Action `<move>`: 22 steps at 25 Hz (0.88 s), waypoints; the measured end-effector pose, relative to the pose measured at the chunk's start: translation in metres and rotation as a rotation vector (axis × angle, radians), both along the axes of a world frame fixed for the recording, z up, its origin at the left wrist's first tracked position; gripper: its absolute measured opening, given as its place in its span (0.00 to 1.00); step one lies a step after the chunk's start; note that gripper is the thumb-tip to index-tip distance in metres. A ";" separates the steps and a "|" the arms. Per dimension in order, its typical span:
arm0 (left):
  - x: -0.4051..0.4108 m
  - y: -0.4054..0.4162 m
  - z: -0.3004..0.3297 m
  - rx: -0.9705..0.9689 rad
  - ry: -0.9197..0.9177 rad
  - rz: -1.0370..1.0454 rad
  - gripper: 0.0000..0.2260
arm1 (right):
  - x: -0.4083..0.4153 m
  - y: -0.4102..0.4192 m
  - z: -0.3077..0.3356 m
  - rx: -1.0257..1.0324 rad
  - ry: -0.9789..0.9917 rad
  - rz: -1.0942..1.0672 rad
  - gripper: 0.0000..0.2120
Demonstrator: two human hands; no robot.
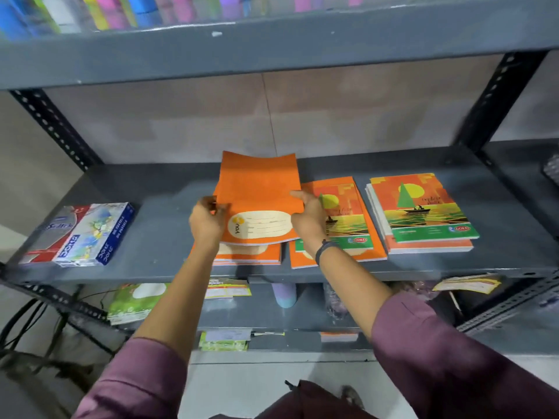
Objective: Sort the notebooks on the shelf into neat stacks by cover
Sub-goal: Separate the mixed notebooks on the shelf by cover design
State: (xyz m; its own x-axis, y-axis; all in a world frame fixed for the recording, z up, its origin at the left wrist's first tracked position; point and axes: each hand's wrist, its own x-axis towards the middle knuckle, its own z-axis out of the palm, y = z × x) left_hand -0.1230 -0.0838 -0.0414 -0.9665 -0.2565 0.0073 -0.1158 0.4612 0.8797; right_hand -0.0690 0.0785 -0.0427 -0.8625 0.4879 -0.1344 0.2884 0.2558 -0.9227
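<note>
On the grey shelf (151, 252), a sailboat stack (423, 213) sits sorted at right. The left hand (207, 220) and right hand (308, 216) both grip an orange notebook (257, 195) above the orange stack (251, 255). The mixed middle pile (357, 237) is likely left.

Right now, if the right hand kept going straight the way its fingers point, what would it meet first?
The right hand points up and leftward into the shelf, and it already grips the held orange notebook. Past that notebook, the next thing in line looks like the shelf's back wall, though depth is hard to judge.
</note>
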 end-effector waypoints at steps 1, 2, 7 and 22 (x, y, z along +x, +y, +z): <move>-0.001 -0.014 -0.001 -0.026 -0.028 0.020 0.13 | -0.003 -0.013 -0.003 0.023 -0.009 0.052 0.30; -0.001 -0.028 -0.004 -0.071 -0.051 0.026 0.13 | -0.006 -0.026 -0.008 0.051 -0.028 0.099 0.30; 0.009 -0.053 -0.019 -0.502 -0.179 0.012 0.14 | -0.001 -0.043 -0.027 0.304 -0.133 0.230 0.23; 0.051 0.132 -0.036 -0.259 -0.129 -0.493 0.15 | 0.037 0.068 -0.032 0.586 -0.281 -0.165 0.21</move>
